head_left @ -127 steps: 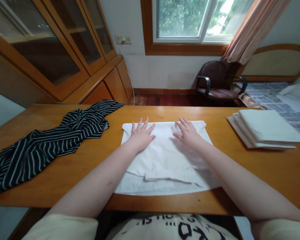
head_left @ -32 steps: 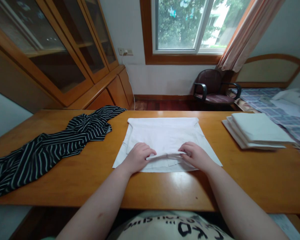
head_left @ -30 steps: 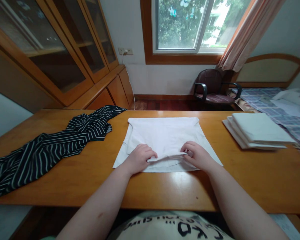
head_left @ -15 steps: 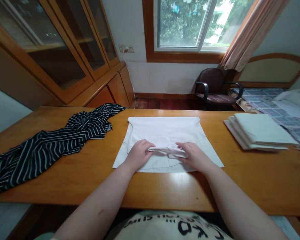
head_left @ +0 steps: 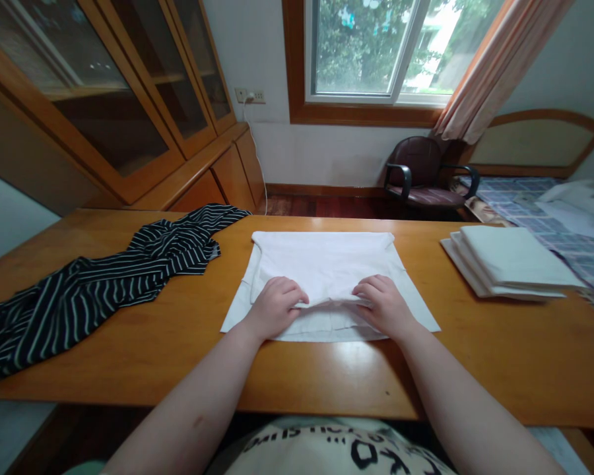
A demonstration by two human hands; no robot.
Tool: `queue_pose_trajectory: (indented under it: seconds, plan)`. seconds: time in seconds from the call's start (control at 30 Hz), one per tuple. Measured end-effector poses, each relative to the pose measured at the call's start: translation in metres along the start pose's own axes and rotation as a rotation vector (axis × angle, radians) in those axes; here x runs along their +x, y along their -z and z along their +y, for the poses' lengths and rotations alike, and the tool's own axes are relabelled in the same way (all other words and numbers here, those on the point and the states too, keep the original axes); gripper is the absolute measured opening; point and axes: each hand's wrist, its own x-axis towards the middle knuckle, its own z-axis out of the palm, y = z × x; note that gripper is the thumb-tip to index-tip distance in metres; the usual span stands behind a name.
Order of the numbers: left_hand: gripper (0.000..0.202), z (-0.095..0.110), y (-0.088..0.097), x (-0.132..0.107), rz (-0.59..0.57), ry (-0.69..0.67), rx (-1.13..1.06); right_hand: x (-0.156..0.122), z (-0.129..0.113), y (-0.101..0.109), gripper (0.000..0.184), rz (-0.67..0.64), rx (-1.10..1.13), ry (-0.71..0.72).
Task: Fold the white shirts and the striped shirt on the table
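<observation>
A white cloth garment (head_left: 327, 257) lies partly folded on the wooden table in front of me, its upper layer doubled over a wider lower layer. My left hand (head_left: 279, 305) pinches the near edge of the upper layer on the left, fingers on top and thumb below. On the right, my right hand (head_left: 382, 305) grips the same edge in a like way. Between the two hands the edge is raised slightly off the layer beneath. The fingertips under the fabric are partly hidden.
A black-and-white striped garment (head_left: 113, 277) sprawls over the left of the table (head_left: 307, 376). At the right is a stack of folded white cloths (head_left: 519, 257). Beyond the table stand a glass-doored cabinet (head_left: 143, 86), an office chair (head_left: 420, 171) and a bed (head_left: 539, 204).
The bunched near edge of the white cloth between my hands has been opened out and now lies smoother and lower. Both hands stay at nearly the same place.
</observation>
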Motion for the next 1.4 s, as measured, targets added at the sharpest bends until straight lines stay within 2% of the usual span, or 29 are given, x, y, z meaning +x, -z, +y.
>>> queue_pose_trajectory:
  seconds: [0.1,0.17,0.27,0.3,0.47,0.53,0.7,0.77,0.8,0.83,0.93,1.0,1.1,1.17,1.27,1.4]
  plan:
    - [0.021,0.010,0.005,-0.002,-0.052,-0.067,-0.026,-0.001,-0.001,0.001,0.010,-0.075,0.030,0.019]
    - [0.019,0.023,0.004,-0.004,-0.077,-0.175,-0.061,-0.001,-0.002,-0.001,0.012,-0.105,0.046,0.011]
    - [0.022,0.046,-0.010,-0.007,-0.193,-0.399,-0.111,-0.001,-0.005,-0.004,0.020,-0.113,0.059,0.015]
    - [0.025,0.052,-0.017,-0.007,-0.237,-0.422,-0.100,-0.001,-0.006,-0.005,0.022,-0.108,0.062,0.017]
    - [0.060,0.063,-0.047,-0.008,-0.411,-0.252,-0.005,0.000,-0.010,-0.007,0.026,-0.042,0.092,-0.038]
    - [0.069,0.063,-0.052,-0.007,-0.449,-0.165,-0.031,0.000,-0.010,-0.006,0.028,-0.017,0.117,-0.049]
    - [0.077,0.063,-0.053,-0.004,-0.444,0.022,-0.084,0.001,-0.010,-0.005,0.029,0.021,0.203,-0.003]
    - [0.074,0.063,-0.052,-0.004,-0.420,0.078,-0.060,0.001,-0.009,-0.004,0.029,-0.001,0.216,0.026]
    - [0.070,0.063,-0.050,-0.004,-0.402,0.064,-0.049,0.002,-0.009,-0.003,0.029,-0.030,0.218,0.037]
    - [0.063,0.063,-0.049,-0.005,-0.387,0.013,-0.047,0.002,-0.009,-0.001,0.028,-0.075,0.218,0.047]
    - [0.035,0.062,-0.041,-0.007,-0.369,-0.260,-0.096,0.001,-0.010,0.003,0.026,-0.251,0.223,0.048]
    - [0.030,0.060,-0.037,-0.008,-0.334,-0.355,-0.107,0.000,-0.010,0.006,0.022,-0.330,0.224,0.026]
    - [0.032,0.054,-0.034,-0.006,-0.202,-0.253,-0.039,-0.001,-0.009,0.009,0.014,-0.376,0.238,0.002]
    - [0.033,0.048,-0.034,-0.005,-0.174,-0.155,0.014,-0.001,-0.009,0.008,0.017,-0.399,0.253,-0.005]
    - [0.023,0.041,-0.036,-0.003,-0.265,-0.120,0.053,0.000,-0.010,0.005,0.023,-0.376,0.226,-0.039]
    - [0.018,0.040,-0.037,-0.002,-0.356,-0.077,0.037,-0.001,-0.016,-0.004,0.024,-0.226,0.108,-0.109]
